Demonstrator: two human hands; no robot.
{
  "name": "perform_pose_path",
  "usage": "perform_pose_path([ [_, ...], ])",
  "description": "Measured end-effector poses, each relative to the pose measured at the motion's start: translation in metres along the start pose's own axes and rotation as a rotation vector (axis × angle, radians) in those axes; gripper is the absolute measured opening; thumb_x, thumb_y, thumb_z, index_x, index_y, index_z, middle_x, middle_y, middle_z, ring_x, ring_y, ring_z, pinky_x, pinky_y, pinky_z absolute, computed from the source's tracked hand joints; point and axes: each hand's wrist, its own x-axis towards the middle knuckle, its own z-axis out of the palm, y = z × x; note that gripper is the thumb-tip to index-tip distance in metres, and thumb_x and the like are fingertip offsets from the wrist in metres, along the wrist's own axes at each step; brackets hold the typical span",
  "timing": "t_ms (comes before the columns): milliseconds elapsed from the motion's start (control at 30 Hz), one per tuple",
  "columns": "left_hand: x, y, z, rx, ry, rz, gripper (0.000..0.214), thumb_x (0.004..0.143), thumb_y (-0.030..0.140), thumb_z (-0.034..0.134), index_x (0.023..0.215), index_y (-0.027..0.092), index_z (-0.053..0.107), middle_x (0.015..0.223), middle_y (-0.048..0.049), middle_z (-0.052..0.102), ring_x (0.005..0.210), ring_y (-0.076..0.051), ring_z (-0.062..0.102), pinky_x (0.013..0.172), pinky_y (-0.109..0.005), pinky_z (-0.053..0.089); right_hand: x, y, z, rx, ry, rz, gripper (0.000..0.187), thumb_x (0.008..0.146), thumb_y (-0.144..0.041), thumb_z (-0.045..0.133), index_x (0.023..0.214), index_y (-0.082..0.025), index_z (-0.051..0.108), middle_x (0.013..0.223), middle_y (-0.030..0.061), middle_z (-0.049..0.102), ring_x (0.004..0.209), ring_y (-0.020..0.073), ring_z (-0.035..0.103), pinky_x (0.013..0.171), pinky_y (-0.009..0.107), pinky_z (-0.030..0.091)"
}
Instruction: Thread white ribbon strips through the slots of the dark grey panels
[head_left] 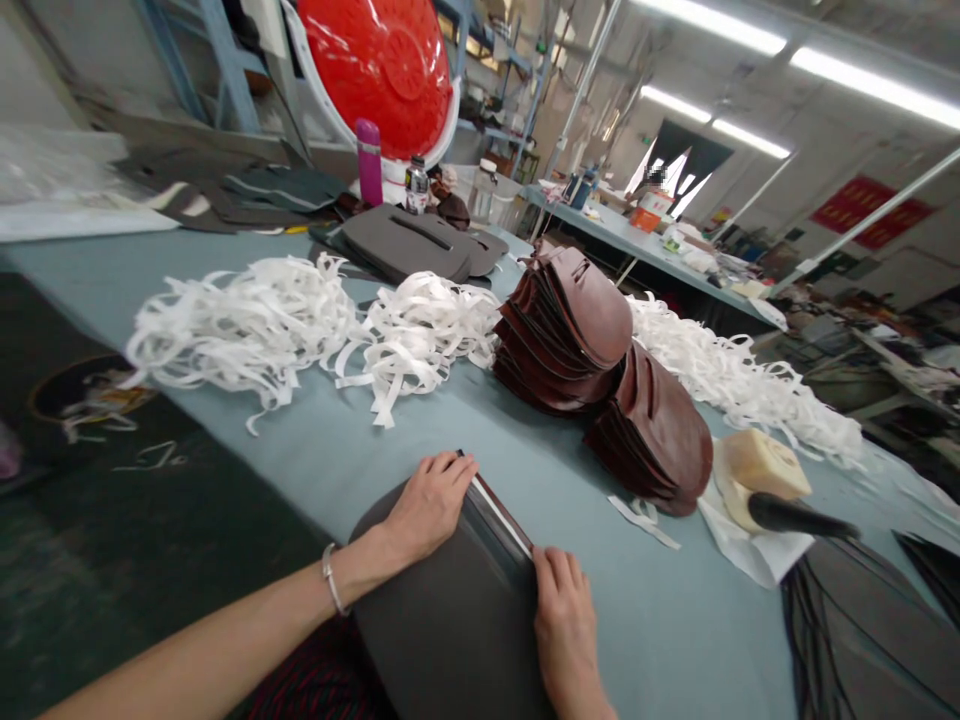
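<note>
While between both hands (427,505), dark panel (442,630)

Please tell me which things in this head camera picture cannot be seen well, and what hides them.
All in the head view:
Panel surface under the palms: the dark grey padded panel is covered by the left hand and right hand.
Panel's lower end: cut off by the bottom edge.
Black-handled tool: blurred, its kind unclear.
Bottle label: too small to read.
Lower brown pieces: hidden by upper ones, count unclear.

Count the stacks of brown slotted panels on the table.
2. The first stack of brown slotted panels stands farther along, beside the white strips; the second stands just nearer the camera. No others show, though one could be hidden behind them.
</note>
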Motion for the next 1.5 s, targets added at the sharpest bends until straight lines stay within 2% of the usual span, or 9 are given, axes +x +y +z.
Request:
perform_pose_path([
  [100,0.000,-0.001,0.001,-0.019,0.020,-0.005,0.045,0.086,0.010,0.042,0.130,0.016,0.049,0.129,-0.0093,0.057,0.114,-0.027,0.047,0.094,-0.041,0.039,-0.041,0.031,-0.010,0.002,0.019,-0.016,0.046,0.081,0.001,0.039,0.117,-0.024,0.053,0.105,0.0090,0.059,0.092,0.0244,0.051,0.074,0.036,0.043],
  [200,-0.002,-0.002,0.002,-0.057,0.059,0.022,0.045,0.084,0.007,0.043,0.127,0.016,0.052,0.127,-0.0105,0.058,0.119,-0.026,0.045,0.097,-0.043,0.038,-0.048,0.038,-0.016,-0.001,-0.012,0.024,0.032,0.082,-0.002,0.042,0.100,-0.024,0.058,0.098,0.0080,0.060,0.088,0.0235,0.052,0.073,0.036,0.042],
  [300,-0.005,-0.005,0.002,-0.130,0.087,0.046,0.037,0.085,0.005,0.041,0.117,0.016,0.058,0.118,-0.0109,0.060,0.118,-0.025,0.047,0.099,-0.043,0.038,-0.021,0.022,-0.018,0.020,-0.002,0.122,0.023,0.082,-0.003,0.043,0.085,-0.022,0.055,0.092,0.0082,0.060,0.084,0.0236,0.052,0.072,0.037,0.041],
  [500,-0.008,-0.008,0.000,-0.300,0.149,-0.072,0.027,0.087,0.005,0.036,0.093,0.018,0.059,0.093,-0.0071,0.059,0.092,-0.019,0.055,0.085,-0.036,0.047,0.060,-0.026,-0.003,0.213,0.047,0.113,0.018,0.090,-0.012,0.040,0.093,-0.020,0.057,0.088,0.0068,0.060,0.085,0.0206,0.053,0.075,0.033,0.042],
  [833,-0.007,-0.008,0.001,-0.283,0.138,-0.075,0.026,0.084,0.004,0.039,0.094,0.018,0.058,0.093,-0.0072,0.058,0.091,-0.020,0.054,0.085,-0.037,0.048,0.138,-0.058,0.032,0.172,-0.060,0.084,0.016,0.088,-0.012,0.048,0.078,-0.019,0.059,0.083,0.0059,0.061,0.079,0.0180,0.057,0.068,0.027,0.041],
  [1167,-0.006,-0.007,-0.003,-0.351,0.115,-0.112,0.025,0.087,0.005,0.036,0.091,0.018,0.057,0.091,-0.0060,0.055,0.090,-0.019,0.052,0.085,-0.036,0.047,0.143,-0.056,0.035,0.192,-0.070,0.151,0.015,0.087,-0.012,0.047,0.079,-0.018,0.060,0.077,0.0051,0.063,0.074,0.0173,0.060,0.065,0.025,0.040],
  [1300,0.004,-0.015,0.002,-0.416,0.126,-0.163,0.037,0.085,0.006,0.040,0.117,0.020,0.051,0.104,-0.0068,0.050,0.096,-0.019,0.051,0.089,-0.037,0.047,0.137,-0.053,0.033,0.249,-0.051,0.105,0.017,0.086,-0.010,0.048,0.081,-0.019,0.062,0.082,0.0035,0.063,0.079,0.0154,0.058,0.069,0.024,0.041],
  [1367,0.012,-0.021,0.002,-0.430,0.059,-0.127,0.046,0.083,0.006,0.044,0.125,0.022,0.047,0.108,-0.0071,0.047,0.098,-0.018,0.051,0.089,-0.037,0.047,0.134,-0.053,0.036,0.252,-0.037,0.107,0.018,0.088,-0.009,0.047,0.082,-0.018,0.062,0.083,0.0045,0.062,0.080,0.0162,0.057,0.071,0.025,0.041],
  [1500,0.027,-0.030,-0.005,-0.452,-0.094,-0.032,0.030,0.083,0.007,0.046,0.106,0.021,0.058,0.102,-0.0056,0.048,0.097,-0.017,0.051,0.090,-0.034,0.047,0.129,-0.054,0.042,0.243,-0.016,0.085,0.019,0.090,-0.010,0.044,0.087,-0.017,0.061,0.086,0.0062,0.060,0.083,0.0191,0.054,0.074,0.030,0.041],
])
